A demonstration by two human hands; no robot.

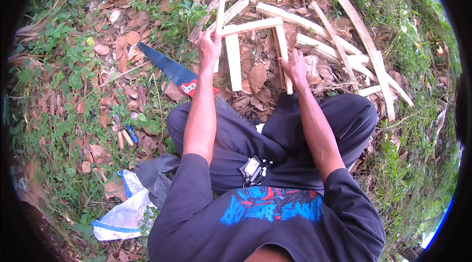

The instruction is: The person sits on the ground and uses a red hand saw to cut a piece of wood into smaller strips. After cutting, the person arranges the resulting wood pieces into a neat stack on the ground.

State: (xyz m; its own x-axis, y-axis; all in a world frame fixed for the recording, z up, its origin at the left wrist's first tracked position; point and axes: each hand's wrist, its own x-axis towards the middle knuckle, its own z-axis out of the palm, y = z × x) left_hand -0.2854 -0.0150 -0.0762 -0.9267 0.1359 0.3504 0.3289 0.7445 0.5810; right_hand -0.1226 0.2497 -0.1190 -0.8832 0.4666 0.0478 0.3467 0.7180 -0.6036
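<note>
Frame of pale wood slats [235, 60] half-built on leaf litter: L hand [210, 45] clenched on top crosspiece corner, R hand [295, 65] grasping right upright; more loose slats [339, 45] & handsaw [169, 69] nearby, unused.

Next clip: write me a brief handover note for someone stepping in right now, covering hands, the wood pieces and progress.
Left hand grips the top corner of a small wooden slat frame, where its crosspiece meets a left slat.
Right hand rests on the right slat.
Middle slat lies under the crosspiece on the leaves.
Handsaw and pliers lie on the person's left; spare strips on the right.
Done: pieces laid out as a frame. Fastening cannot be seen.
</note>
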